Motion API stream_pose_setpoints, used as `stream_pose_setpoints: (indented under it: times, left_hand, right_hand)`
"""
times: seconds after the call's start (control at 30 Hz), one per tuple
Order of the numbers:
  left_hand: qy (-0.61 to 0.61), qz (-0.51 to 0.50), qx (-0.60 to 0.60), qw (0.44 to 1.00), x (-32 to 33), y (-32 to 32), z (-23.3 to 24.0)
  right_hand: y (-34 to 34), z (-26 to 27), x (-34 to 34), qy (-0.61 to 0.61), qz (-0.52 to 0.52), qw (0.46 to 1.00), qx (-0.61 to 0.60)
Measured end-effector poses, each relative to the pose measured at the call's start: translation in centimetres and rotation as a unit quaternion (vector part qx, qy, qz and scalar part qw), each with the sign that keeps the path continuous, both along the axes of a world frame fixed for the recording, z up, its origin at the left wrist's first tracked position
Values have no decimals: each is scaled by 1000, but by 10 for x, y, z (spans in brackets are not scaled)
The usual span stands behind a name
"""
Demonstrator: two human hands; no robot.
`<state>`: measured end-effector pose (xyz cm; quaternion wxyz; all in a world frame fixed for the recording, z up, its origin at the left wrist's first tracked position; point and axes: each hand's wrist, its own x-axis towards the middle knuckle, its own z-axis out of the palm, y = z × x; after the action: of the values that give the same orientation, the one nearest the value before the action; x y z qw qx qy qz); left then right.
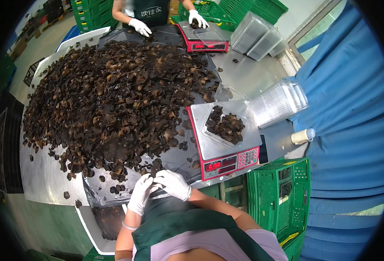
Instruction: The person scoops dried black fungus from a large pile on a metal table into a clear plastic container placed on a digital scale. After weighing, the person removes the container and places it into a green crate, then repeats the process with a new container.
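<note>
My left hand (139,195) and my right hand (175,184), both in white gloves, meet at the table's near edge. Between their fingertips is a dark piece of wood ear fungus (155,166), partly hidden by the fingers. Just beyond them spreads a large heap of brown-black wood ear fungus (113,98) on dark plastic sheeting (174,166). To the right stands a red digital scale (211,150) with a lit display. On its steel pan rests a clear plastic box (224,141), tilted to the scale's edges and partly filled with fungus (229,128).
Stacked clear lids or trays (278,102), a phone (263,150) and a capped bottle (303,136) lie right of the scale. Across the table, a gloved co-worker's hand (198,19) is over a second scale (206,45). Green crates (277,195) stand below right, beside a blue curtain (345,130).
</note>
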<state>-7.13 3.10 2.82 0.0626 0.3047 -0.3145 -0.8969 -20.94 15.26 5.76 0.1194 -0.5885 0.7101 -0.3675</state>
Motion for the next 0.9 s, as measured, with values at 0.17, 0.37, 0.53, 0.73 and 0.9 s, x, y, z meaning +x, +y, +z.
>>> stream_pose_setpoints:
  times: [0.17, 0.37, 0.53, 0.73, 0.9]
  left_hand:
    - [1, 48, -58, 997, -10, -5, -6]
    - [25, 40, -148, 988, -48, -10, 29]
    - [40, -22, -356, 934, -105, 1, 55]
    - [115, -45, -488, 864, -223, 39, 122]
    - [114, -4, -795, 595, -299, 47, 97]
  right_hand:
    - [4, 18, -2, -242, -98, 965, -22]
    - [14, -21, -48, -155, -217, 964, 1]
    - [36, 9, -73, -485, -152, 858, -77]
    - [110, 65, -106, -427, -144, 890, -61]
    - [169, 50, -134, -454, -237, 856, -72]
